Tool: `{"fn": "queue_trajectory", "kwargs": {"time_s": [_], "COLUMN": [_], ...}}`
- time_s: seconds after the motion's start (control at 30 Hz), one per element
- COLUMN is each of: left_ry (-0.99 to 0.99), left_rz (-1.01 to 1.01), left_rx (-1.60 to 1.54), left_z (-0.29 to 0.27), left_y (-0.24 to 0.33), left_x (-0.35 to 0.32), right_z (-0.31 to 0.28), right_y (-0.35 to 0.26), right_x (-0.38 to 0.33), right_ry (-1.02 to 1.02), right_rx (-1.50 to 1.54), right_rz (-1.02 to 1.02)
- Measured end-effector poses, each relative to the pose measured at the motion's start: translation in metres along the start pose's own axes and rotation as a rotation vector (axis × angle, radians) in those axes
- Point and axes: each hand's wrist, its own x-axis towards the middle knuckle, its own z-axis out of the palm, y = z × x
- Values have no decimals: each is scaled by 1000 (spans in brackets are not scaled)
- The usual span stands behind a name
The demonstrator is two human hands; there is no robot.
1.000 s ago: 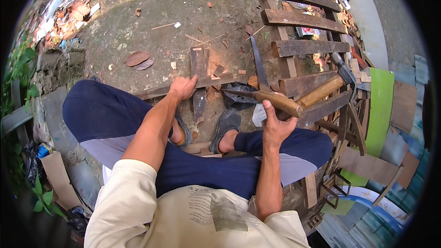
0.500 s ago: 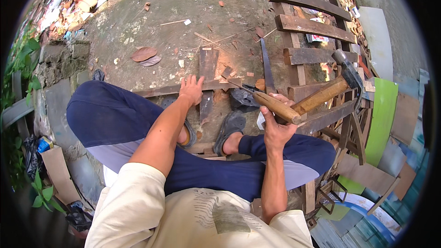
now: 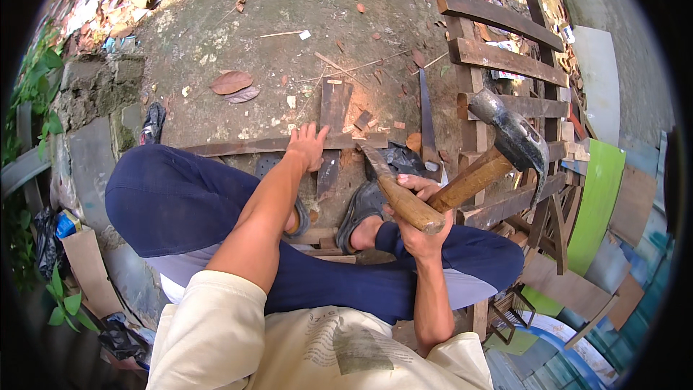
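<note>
My left hand [image 3: 309,146] lies with fingers spread over a long thin wooden strip [image 3: 245,146], where it crosses a shorter wooden board [image 3: 334,105]. In my right hand [image 3: 424,235] are two tools at once. One is a chisel [image 3: 406,202] with a wooden handle, its blade slanting down toward the right end of the strip; whether the tip touches the wood I cannot tell. The other is a claw hammer [image 3: 473,179], its wooden handle crossing my palm and its worn metal head off to the right. A dark wood offcut [image 3: 363,120] and pale chips lie by the joint.
A handsaw [image 3: 427,112] lies beyond my right hand, beside a slatted wooden frame [image 3: 509,61]. A black plastic bag [image 3: 398,157] sits near my right foot. Dry leaves [image 3: 231,82] are scattered on the ground. Green and brown panels [image 3: 595,206] lean at the right.
My right hand has shifted left and a little nearer, bringing the chisel and hammer along. The chisel now points more steeply downward. My left hand stays on the wood.
</note>
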Motion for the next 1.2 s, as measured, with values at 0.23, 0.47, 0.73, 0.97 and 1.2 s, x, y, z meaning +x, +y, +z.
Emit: {"fn": "queue_trajectory", "kwargs": {"time_s": [0.23, 0.47, 0.73, 0.97, 1.2], "left_ry": [79, 173, 131, 129, 81], "left_rz": [59, 80, -6, -57, -39], "left_rx": [-46, 47, 63, 22, 18], "left_z": [7, 17, 21, 16, 16], "left_y": [-8, -12, -7, 6, 3], "left_x": [3, 14, 15, 4, 4], "right_z": [-3, -13, -24, -33, -28], "right_y": [10, 3, 0, 8, 8], "right_x": [3, 0, -6, -10, -1], "right_ry": [-10, 47, 179, 211, 106], "right_rx": [43, 22, 112, 98, 113], "right_rz": [-1, -122, -216, -174, -65]}}
